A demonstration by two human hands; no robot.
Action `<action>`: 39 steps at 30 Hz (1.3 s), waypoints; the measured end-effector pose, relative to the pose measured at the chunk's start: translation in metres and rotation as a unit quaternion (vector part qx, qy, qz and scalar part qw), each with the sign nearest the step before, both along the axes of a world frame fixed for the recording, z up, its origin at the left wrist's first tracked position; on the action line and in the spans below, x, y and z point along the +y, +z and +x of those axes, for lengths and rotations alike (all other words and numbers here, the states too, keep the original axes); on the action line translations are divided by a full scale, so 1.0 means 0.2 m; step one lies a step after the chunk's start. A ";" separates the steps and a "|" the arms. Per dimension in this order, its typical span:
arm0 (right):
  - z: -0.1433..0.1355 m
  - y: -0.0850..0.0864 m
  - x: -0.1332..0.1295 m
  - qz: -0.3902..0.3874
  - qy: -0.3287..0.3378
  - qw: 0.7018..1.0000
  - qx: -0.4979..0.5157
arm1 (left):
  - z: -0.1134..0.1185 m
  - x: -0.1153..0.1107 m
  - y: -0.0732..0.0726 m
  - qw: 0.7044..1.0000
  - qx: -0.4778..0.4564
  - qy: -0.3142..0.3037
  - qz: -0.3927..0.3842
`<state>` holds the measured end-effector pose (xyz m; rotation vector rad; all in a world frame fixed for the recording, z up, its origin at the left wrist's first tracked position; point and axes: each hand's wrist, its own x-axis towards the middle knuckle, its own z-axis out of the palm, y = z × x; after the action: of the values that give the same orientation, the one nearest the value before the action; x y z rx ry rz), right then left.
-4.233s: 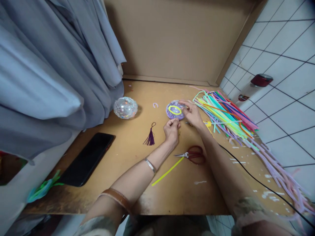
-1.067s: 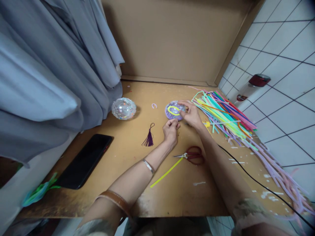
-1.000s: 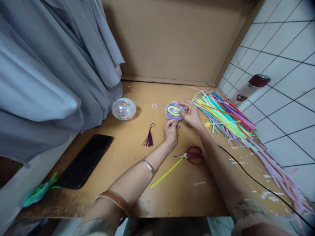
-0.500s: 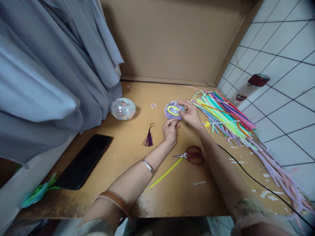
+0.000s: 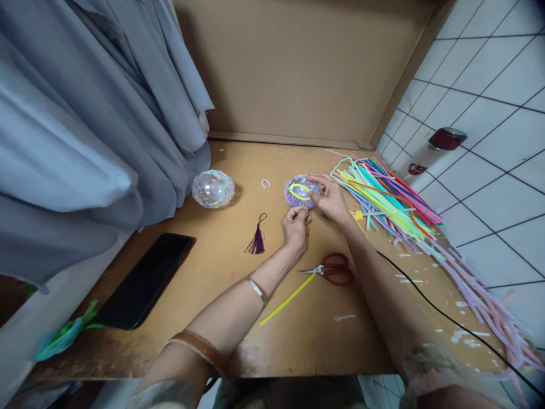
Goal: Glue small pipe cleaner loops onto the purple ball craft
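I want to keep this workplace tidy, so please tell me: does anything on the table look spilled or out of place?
Yes: whitish marks dot the right side of the table, near the pale purple strips. They look like residue, though I cannot be sure.

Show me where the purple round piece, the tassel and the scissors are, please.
Purple round piece (image 5: 300, 192): head view, on its clear middle.
Tassel (image 5: 256, 243): head view, on its dark purple strands.
Scissors (image 5: 319, 270): head view, on the metal near the red handles.
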<state>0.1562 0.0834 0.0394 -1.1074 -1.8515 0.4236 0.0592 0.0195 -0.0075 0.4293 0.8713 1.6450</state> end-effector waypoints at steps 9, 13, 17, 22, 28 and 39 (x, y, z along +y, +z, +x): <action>0.01 0.00 0.01 -0.003 -0.001 1.000 -0.003 | 0.01 -0.02 -0.01 1.000 0.015 0.001 0.013; 0.00 -0.01 0.01 -0.004 0.000 1.000 -0.004 | 0.01 -0.01 0.00 1.000 0.001 0.014 0.011; 0.01 -0.01 0.01 0.003 0.000 1.000 -0.006 | 0.01 -0.01 0.00 1.000 -0.011 0.013 0.014; 0.01 0.00 0.01 0.004 0.006 1.000 -0.009 | 0.01 -0.01 -0.01 1.000 -0.014 0.010 0.021; 0.00 0.00 0.00 0.006 -0.002 1.000 -0.011 | 0.01 -0.01 0.00 1.000 -0.019 0.014 0.009; 0.00 -0.01 0.01 0.029 0.009 0.999 -0.031 | 0.00 0.00 0.01 1.000 -0.027 0.007 0.006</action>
<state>0.1562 0.0846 0.0377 -1.0768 -1.9171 0.3459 0.0584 0.0188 -0.0061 0.3871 0.8261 1.6686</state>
